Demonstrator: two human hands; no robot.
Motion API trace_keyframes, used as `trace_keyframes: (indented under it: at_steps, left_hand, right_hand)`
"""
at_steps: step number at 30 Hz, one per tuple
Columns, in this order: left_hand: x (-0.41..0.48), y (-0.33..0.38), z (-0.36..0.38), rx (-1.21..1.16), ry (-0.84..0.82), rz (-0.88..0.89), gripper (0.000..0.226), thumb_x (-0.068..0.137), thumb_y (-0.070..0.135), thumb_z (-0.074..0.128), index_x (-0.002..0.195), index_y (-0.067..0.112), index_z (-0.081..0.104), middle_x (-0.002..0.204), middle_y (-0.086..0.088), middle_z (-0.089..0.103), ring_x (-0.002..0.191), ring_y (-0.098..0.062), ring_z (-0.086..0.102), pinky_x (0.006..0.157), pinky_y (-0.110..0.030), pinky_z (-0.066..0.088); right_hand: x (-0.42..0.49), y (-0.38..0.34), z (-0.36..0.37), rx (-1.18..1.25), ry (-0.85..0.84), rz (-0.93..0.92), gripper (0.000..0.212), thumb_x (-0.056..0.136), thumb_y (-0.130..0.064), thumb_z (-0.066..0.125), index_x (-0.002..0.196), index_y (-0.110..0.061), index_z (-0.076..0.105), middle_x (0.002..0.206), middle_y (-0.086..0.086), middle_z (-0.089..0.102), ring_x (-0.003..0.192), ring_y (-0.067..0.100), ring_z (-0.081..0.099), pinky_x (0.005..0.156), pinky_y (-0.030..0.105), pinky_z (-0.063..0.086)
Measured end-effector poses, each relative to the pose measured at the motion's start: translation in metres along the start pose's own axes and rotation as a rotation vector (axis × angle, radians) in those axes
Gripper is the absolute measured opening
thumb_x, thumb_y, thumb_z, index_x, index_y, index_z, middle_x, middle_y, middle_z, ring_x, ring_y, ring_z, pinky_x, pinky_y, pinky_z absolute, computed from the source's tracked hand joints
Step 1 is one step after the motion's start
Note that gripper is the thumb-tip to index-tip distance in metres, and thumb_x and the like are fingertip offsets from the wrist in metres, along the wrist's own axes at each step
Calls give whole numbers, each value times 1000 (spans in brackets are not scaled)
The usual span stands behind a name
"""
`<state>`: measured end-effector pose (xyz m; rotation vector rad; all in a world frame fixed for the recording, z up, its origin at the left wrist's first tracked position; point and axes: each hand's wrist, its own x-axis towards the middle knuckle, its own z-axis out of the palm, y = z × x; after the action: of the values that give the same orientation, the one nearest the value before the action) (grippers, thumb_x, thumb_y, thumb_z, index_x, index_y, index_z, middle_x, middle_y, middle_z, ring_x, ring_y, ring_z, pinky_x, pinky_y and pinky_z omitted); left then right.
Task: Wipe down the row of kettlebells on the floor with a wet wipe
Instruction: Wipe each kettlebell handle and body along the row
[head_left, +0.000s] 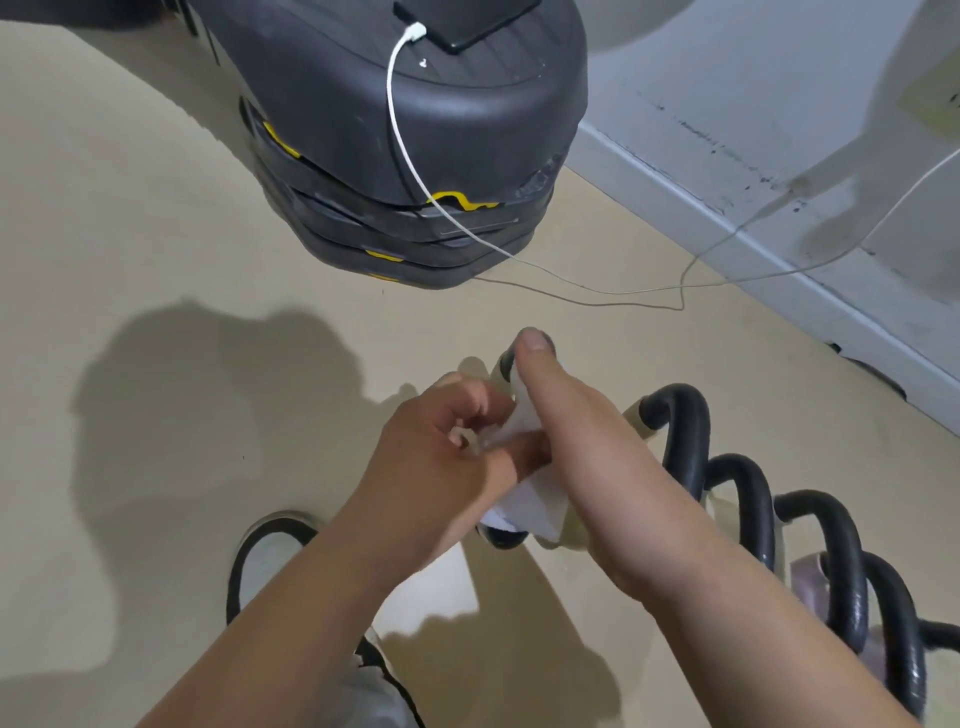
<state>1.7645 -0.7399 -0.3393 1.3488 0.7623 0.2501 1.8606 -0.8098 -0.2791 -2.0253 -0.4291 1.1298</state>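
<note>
The wipe (524, 501) is bunched over the handle of the nearest kettlebell (500, 368), at the front end of the row, and both hands meet on it. The left hand (441, 457) has its fingers curled in and pinches a fold of the wipe, probably to pull it taut or reset it so a clean face meets the handle. The right hand (576, 447) lies over the wipe with its thumb stretched straight up along the handle. Its fingers are hidden beneath the palm, so I cannot tell whether they wrap the handle or merely press on it. Either way, it seems to pin the wipe and steady the bell while the left hand adjusts.

The other kettlebells (748, 488) stand close together behind the right forearm, their black handles looping one after another toward the lower right. No wipe touches them, so most of the row probably remains to be done. Starting at one end suits a pass straight along the line.

All of this sits on a beige floor (130, 260). A shoe (270, 561) is planted just left of the arms, which suggests the person is bending or crouching over the bell. Well beyond the hands stands a dark stack of steps (363, 130) with a phone (467, 21) on top, most likely set there to charge. Its white cable (402, 150) runs down the stack and across the floor toward the grey wall (753, 130).
</note>
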Motion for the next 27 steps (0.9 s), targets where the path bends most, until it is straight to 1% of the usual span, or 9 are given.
trace_keyframes:
  at_steps: [3,6,9,12,14,17,21,24,27]
  left_hand:
    - [5,1,-3,-32,112,-55,28,81,36,68,75,11,59,66,0,61,61,-23,58,58,-37,50]
    - [17,3,-16,-6,489,-22,23,83,24,62,69,13,47,68,8,50,61,-13,46,57,-29,37]
    - [29,8,-25,225,650,200,31,85,15,58,68,11,32,74,2,40,69,-20,39,61,-32,32]
    - [42,6,-15,327,574,189,27,93,23,58,74,18,39,69,7,45,68,-20,43,61,-36,38]
    - [44,-1,4,326,414,112,14,97,28,54,86,23,49,78,9,57,74,-13,54,66,-32,42]
    - [39,-17,33,201,211,-76,13,101,38,44,101,26,49,89,4,63,79,-10,60,73,-31,49]
    - [27,-13,49,18,144,-214,21,106,36,34,120,40,49,110,3,67,100,-18,66,92,-40,53]
    - [48,4,56,-8,125,-253,34,105,33,36,136,28,48,125,-7,62,114,-28,63,102,-46,49]
    - [93,11,54,-13,112,-397,30,99,32,42,107,12,63,105,-14,65,93,-32,65,91,-42,55]
  right_hand:
    - [-12,2,-1,-73,161,-220,54,102,-60,40,92,-10,58,81,16,61,67,26,59,59,37,48]
    - [-6,9,-16,10,377,-212,33,102,-48,47,91,-25,68,88,4,64,70,19,62,56,19,54]
    - [17,28,-34,-48,398,-82,17,101,-38,54,101,-32,70,88,1,73,77,18,71,79,40,62]
    - [36,40,-45,-105,320,-22,16,102,-32,56,98,-29,72,91,-1,76,76,5,73,84,38,62]
    - [46,41,-48,-67,281,15,19,102,-31,57,97,-24,74,95,2,76,80,10,74,80,34,63]
    - [60,41,-47,29,241,51,23,102,-25,56,99,-11,75,99,8,77,91,24,76,78,36,62]
    - [72,41,-47,36,244,60,23,98,-22,57,100,-4,72,99,11,77,95,28,75,84,45,63]
    - [73,42,-50,-51,250,13,28,96,-28,59,95,-1,69,86,14,70,82,30,67,80,41,59]
    - [71,42,-56,-56,258,-3,30,98,-29,60,96,0,69,78,2,59,75,17,52,70,31,44]
